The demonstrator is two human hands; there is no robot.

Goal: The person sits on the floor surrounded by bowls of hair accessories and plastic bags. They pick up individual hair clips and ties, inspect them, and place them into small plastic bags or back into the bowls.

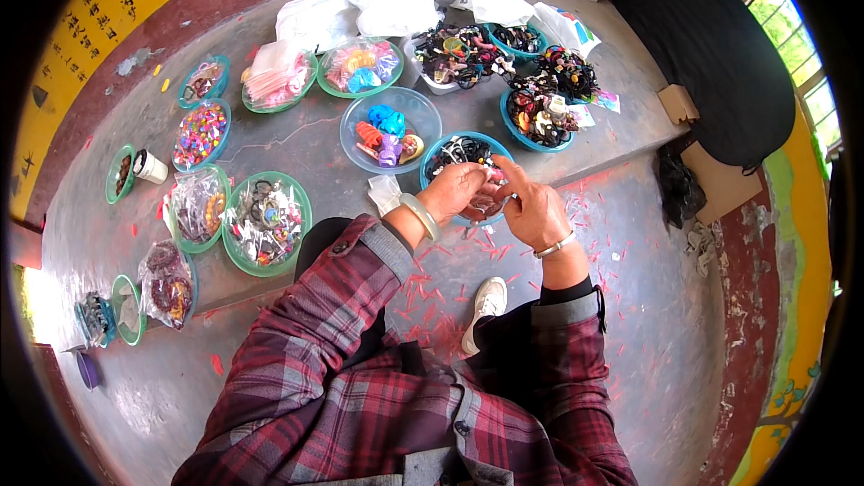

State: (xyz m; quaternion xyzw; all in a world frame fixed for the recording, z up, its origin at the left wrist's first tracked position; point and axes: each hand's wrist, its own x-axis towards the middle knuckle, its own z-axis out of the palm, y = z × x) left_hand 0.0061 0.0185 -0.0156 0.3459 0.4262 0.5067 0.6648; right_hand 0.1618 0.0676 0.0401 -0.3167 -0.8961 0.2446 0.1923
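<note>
My left hand (454,191) and my right hand (537,211) meet over the near side of a blue basin (430,155) of dark hair ties (463,153). The fingers of both hands are bent together around something small and pinkish, perhaps with clear plastic; the fingers hide most of it. A bangle circles each wrist. Just beyond my left hand, a clear bowl (349,139) carries blue, red and purple bundles (387,120). White plastic (384,193) lies beside my left wrist.
Dark hair ties with charms fill more basins (515,133) at the back right. Green bowls (306,234) of packaged trinkets stand left, near a basin of colourful beads (200,133). Red scraps (423,297) litter the lower floor around my shoe (489,301). A large black cover (702,45) lies at right.
</note>
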